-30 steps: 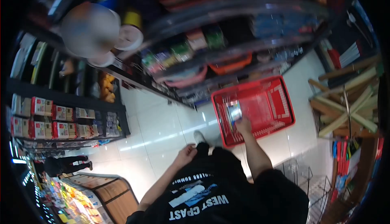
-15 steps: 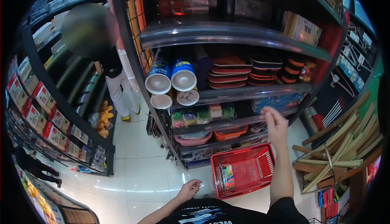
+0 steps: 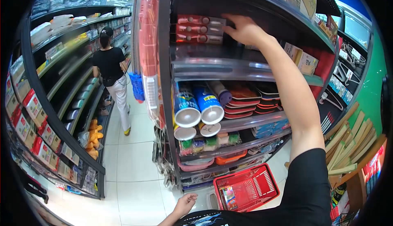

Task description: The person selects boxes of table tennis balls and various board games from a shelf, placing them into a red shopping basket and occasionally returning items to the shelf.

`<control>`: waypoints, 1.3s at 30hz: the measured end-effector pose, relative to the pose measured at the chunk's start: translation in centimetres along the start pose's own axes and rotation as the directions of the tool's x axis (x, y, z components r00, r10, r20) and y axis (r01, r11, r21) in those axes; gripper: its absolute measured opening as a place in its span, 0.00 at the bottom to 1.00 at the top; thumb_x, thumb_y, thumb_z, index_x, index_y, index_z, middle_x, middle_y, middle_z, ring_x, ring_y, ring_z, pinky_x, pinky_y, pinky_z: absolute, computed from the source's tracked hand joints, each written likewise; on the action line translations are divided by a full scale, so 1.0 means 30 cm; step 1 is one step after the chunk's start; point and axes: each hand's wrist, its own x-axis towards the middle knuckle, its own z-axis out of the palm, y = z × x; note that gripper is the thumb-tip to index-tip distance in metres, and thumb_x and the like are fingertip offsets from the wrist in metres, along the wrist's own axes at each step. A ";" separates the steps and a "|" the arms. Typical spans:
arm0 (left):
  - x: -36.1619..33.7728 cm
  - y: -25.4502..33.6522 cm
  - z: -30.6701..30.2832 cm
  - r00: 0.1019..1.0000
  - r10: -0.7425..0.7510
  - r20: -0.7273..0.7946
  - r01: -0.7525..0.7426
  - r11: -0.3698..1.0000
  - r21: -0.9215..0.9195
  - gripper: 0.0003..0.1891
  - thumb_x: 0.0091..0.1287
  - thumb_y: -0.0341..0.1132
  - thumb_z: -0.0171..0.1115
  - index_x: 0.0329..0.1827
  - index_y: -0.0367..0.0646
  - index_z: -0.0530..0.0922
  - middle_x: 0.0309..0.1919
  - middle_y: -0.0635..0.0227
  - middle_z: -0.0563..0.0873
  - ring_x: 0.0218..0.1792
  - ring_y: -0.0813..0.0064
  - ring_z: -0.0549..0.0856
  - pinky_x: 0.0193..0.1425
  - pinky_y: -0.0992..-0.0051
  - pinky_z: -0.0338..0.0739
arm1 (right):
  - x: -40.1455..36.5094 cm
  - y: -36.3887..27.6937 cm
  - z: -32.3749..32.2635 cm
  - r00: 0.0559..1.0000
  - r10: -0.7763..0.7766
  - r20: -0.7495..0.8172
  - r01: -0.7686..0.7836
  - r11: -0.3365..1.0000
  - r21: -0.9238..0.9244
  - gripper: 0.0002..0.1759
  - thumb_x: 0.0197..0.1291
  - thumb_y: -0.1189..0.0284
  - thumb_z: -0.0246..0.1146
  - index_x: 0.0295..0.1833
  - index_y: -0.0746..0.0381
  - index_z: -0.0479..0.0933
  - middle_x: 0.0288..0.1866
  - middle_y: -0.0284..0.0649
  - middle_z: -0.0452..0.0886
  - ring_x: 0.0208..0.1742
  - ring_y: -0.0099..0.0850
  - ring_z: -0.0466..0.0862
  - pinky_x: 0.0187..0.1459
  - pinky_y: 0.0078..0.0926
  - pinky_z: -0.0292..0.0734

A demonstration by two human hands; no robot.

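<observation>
Black shelving [image 3: 166,41] borders white tiles [image 3: 139,164]; beside red packages [image 3: 194,29] stacked on an upper shelf [image 3: 223,71], the right hand [image 3: 247,31] spreads, contact unclear. The left hand [image 3: 185,204], fingers loosely apart, hangs near the red shopping basket [image 3: 254,188].

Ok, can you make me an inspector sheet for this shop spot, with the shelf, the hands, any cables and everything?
Surface: shelf, dark, with a shiny front strip.
Job's things: boxes, stacked three high; red basket on the floor, colourful pack inside.
Clutter: blue cylinders and pink basin lower down.
Hands: right hand at the boxes' end, thumb and fingers apart, touch unclear; left hand low, loosely curled, grip unclear.
Cables: none clearly seen.
Surroundings: another person in the left aisle; wooden sticks at right.
</observation>
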 end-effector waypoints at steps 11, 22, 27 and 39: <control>0.050 -0.081 -0.108 0.987 -0.045 -0.153 0.026 0.992 -0.121 0.12 0.63 0.25 0.61 0.50 0.37 0.81 0.37 0.69 0.85 0.39 0.81 0.83 0.47 0.79 0.78 | 0.311 0.062 0.245 0.973 0.025 0.227 0.045 0.953 -0.300 0.44 0.51 0.46 0.67 0.67 0.64 0.68 0.67 0.57 0.71 0.68 0.52 0.72 0.68 0.42 0.67; 0.078 -0.109 -0.113 0.990 -0.070 -0.119 0.054 0.990 -0.129 0.12 0.63 0.24 0.60 0.49 0.36 0.81 0.37 0.68 0.86 0.39 0.81 0.83 0.47 0.80 0.78 | 0.288 0.033 0.183 0.933 0.227 0.281 -0.186 0.968 -0.166 0.50 0.40 0.43 0.74 0.65 0.63 0.70 0.64 0.55 0.74 0.66 0.49 0.74 0.64 0.41 0.71; 0.059 -0.091 -0.085 0.990 -0.060 -0.125 0.043 0.990 -0.133 0.12 0.63 0.23 0.59 0.49 0.35 0.81 0.38 0.67 0.86 0.40 0.81 0.83 0.48 0.80 0.79 | 0.209 0.021 0.148 0.973 0.120 0.198 -0.102 0.990 -0.095 0.52 0.38 0.46 0.75 0.68 0.60 0.66 0.65 0.54 0.73 0.68 0.49 0.72 0.64 0.41 0.71; 0.060 0.057 0.026 0.997 0.040 -0.064 -0.049 0.988 -0.147 0.10 0.69 0.30 0.61 0.51 0.37 0.81 0.40 0.69 0.86 0.40 0.82 0.82 0.47 0.80 0.78 | -0.451 -0.153 -0.195 0.897 -0.048 -0.439 -0.002 0.994 -0.112 0.42 0.38 0.62 0.79 0.62 0.56 0.69 0.55 0.49 0.72 0.57 0.50 0.73 0.58 0.45 0.70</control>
